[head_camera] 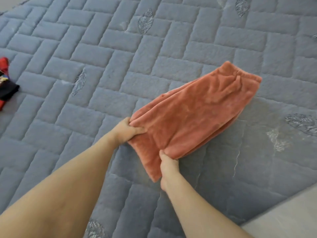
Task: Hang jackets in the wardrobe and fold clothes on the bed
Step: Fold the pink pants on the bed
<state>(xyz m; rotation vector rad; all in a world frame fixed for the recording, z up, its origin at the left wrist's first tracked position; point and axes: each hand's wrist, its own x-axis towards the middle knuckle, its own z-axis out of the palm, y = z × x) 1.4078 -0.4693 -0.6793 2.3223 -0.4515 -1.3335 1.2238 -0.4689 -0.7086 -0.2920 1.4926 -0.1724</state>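
A salmon-pink fleece garment [193, 114] lies folded in layers on the blue quilted bed [103, 57], its elastic waistband pointing to the far right. My left hand [127, 130] grips the garment's near left corner, thumb on top and fingers tucked under the fabric. My right hand [169, 166] pinches the near edge a little further right, where the layers bunch up. The near end of the garment is lifted slightly off the quilt.
A red and black piece of clothing [6, 83] lies at the left edge of the bed. The bed's corner and a pale grey floor [288, 219] show at the bottom right. A loose white thread [236, 162] lies on the quilt.
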